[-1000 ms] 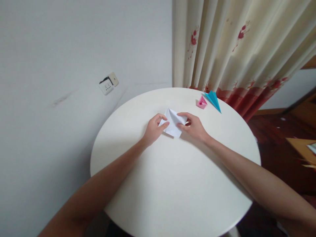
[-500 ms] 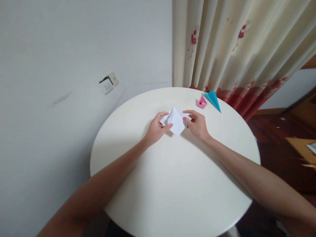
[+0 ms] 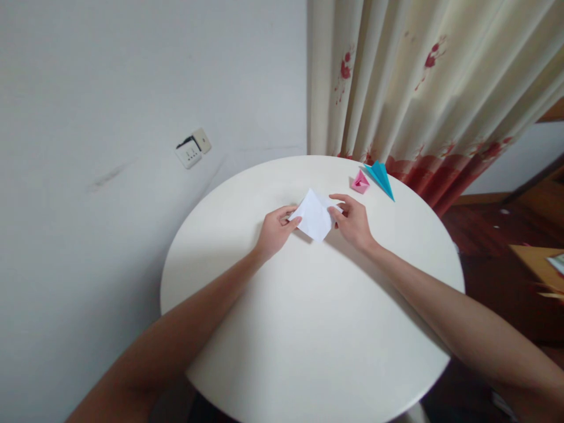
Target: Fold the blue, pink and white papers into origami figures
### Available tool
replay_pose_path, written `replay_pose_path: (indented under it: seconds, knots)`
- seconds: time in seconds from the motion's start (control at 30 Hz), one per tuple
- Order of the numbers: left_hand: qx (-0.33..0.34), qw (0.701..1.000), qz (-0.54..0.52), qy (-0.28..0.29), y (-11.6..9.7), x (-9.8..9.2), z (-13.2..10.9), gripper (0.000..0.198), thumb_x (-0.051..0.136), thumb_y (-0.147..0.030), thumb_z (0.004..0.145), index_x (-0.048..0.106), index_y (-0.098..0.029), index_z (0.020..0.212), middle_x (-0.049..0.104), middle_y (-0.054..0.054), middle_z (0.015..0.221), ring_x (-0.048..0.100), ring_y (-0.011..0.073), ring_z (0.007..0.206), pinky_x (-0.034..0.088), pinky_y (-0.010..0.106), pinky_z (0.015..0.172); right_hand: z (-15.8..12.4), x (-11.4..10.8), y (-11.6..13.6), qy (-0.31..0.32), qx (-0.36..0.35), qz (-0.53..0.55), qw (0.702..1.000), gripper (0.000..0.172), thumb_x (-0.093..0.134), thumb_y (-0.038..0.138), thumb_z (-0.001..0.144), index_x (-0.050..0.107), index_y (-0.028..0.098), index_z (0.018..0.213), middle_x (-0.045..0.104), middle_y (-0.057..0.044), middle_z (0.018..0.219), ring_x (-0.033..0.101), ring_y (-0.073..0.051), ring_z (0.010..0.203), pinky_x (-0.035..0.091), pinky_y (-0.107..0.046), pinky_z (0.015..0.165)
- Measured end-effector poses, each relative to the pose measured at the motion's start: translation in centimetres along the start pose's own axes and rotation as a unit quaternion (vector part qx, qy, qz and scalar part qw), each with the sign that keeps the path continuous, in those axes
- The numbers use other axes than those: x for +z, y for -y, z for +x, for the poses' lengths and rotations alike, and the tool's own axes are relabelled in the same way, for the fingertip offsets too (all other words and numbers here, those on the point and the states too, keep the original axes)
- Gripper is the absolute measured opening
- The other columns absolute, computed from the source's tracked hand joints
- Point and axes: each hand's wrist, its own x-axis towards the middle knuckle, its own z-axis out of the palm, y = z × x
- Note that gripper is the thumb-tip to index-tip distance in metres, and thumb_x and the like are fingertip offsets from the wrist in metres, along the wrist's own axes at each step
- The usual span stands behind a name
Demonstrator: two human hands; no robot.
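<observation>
Folded paper (image 3: 314,215) sits mid-worktop (image 3: 308,329), toward far side, between left hand (image 3: 274,230) and right hand (image 3: 353,224). Small folded box (image 3: 360,183) and paper plane (image 3: 380,178) lie side by side near far right edge. Curtain (image 3: 423,88) behind them; wall socket (image 3: 192,149) off left.

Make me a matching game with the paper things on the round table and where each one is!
Things:
1. white paper
2. pink paper shape
3. blue paper plane
4. wall socket

Places:
A. nearest the curtain, at the table edge
B. on the grey wall
C. between the left hand and right hand
D. just left of the plane

Pairs: 1-C, 2-D, 3-A, 4-B
</observation>
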Motion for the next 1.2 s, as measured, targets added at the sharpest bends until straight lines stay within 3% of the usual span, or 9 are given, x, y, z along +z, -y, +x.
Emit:
replay_pose_path:
  seconds: [0.2,0.4,0.67,0.77,0.87,1.0,1.1,1.2]
  knots:
    - [-0.053,0.998,-0.029,-0.001,-0.1,-0.1,-0.1,0.037,0.080,-0.048,0.074,0.071,-0.014,0.087,0.073,0.005,0.085,0.067,0.0180,0.076,0.056,0.030,0.073,0.1,-0.1,-0.3,0.008,-0.003,0.007,1.000,0.040,0.065,0.043,0.083,0.066,0.017,0.113,0.064,0.000,0.073,0.050,-0.011,0.050,0.044,-0.024,0.042]
    - [-0.089,0.990,-0.104,0.031,-0.3,-0.3,0.0,0.042,0.081,-0.054,0.074,0.069,-0.015,0.087,0.073,0.008,0.096,0.067,0.0175,0.084,0.057,0.030,0.077,0.0,-0.2,0.2,0.023,-0.017,0.030,0.999,0.029,0.064,0.042,0.085,0.067,0.018,0.101,0.068,-0.006,0.096,0.058,-0.012,0.059,0.046,-0.024,0.045]
    - [-0.081,0.987,-0.126,0.050,0.4,-0.5,0.0,0.040,0.075,-0.055,0.081,0.072,-0.017,0.093,0.071,0.008,0.098,0.065,0.0166,0.085,0.054,0.027,0.072,0.4,-0.4,-0.4,0.030,0.003,0.037,0.999,0.040,0.068,0.058,0.082,0.065,0.018,0.089,0.066,-0.003,0.082,0.057,-0.013,0.060,0.049,-0.025,0.048]
    - [-0.039,0.993,-0.086,0.064,0.3,-0.8,0.2,0.039,0.069,-0.055,0.086,0.074,-0.017,0.097,0.067,0.011,0.114,0.064,0.0197,0.096,0.055,0.029,0.075,0.7,-0.5,-0.9,0.042,-0.020,0.046,0.998,0.043,0.067,0.061,0.082,0.067,0.019,0.088,0.068,-0.006,0.095,0.061,-0.016,0.074,0.052,-0.028,0.059]
    - [0.057,0.996,0.040,0.047,0.1,-1.2,0.5,0.038,0.068,-0.055,0.087,0.077,-0.019,0.091,0.056,0.012,0.130,0.057,0.0244,0.112,0.054,0.035,0.087,1.0,-0.9,-1.3,0.049,-0.071,0.013,0.996,0.039,0.067,0.059,0.084,0.068,0.020,0.085,0.067,-0.010,0.109,0.063,-0.022,0.096,0.054,-0.034,0.074]
    - [0.148,0.961,0.232,0.012,-0.1,-1.9,0.8,0.026,0.068,-0.047,0.089,0.081,-0.024,0.087,0.051,0.009,0.128,0.050,0.0237,0.110,0.041,0.044,0.107,1.2,-1.6,-1.7,0.096,-0.142,-0.103,0.980,0.028,0.064,0.049,0.090,0.071,0.023,0.085,0.060,-0.012,0.126,0.056,-0.028,0.116,0.049,-0.046,0.094]
    - [0.168,0.942,0.285,0.059,0.0,-2.2,0.8,0.019,0.066,-0.039,0.091,0.081,-0.027,0.091,0.054,0.007,0.117,0.050,0.0223,0.102,0.041,0.043,0.105,1.3,-2.0,-2.0,0.126,-0.199,-0.177,0.956,0.021,0.061,0.039,0.093,0.074,0.024,0.088,0.060,-0.012,0.128,0.050,-0.031,0.122,0.035,-0.056,0.108]
    - [0.169,0.947,0.248,0.115,0.2,-2.1,0.7,0.021,0.061,-0.033,0.094,0.081,-0.024,0.096,0.056,0.007,0.112,0.055,0.0191,0.093,0.047,0.036,0.094,1.3,-2.1,-2.1,0.161,-0.227,-0.196,0.940,0.020,0.057,0.031,0.095,0.075,0.024,0.091,0.062,-0.012,0.127,0.051,-0.030,0.120,0.036,-0.055,0.106]
